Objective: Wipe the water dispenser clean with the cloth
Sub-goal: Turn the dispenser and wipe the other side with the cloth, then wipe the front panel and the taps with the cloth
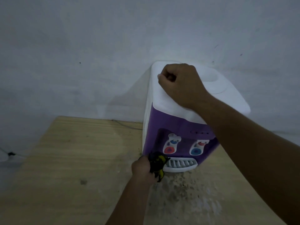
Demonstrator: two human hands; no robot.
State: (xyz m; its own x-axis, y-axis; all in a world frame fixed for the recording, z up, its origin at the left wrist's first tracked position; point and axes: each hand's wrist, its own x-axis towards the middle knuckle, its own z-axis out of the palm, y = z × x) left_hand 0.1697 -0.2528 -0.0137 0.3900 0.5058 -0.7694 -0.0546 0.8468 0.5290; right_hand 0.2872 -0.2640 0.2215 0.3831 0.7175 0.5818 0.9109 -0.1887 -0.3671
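A white and purple water dispenser [170, 120] stands on a wooden table against the wall. Its front shows a red tap [170, 144], a blue tap [197, 147] and a white drip tray [179, 164]. My left hand [142, 170] is shut on a crumpled black and yellow cloth [158, 164], held against the lower left front corner beside the drip tray. My right hand [180, 85] rests on the white top as a closed fist, near its left edge, with nothing visible in it.
The wooden table [73, 159] runs left and toward me, with dark stains [191, 192] in front of the dispenser. A thin cable [125, 125] lies along the back edge. The grey wall [97, 54] stands directly behind.
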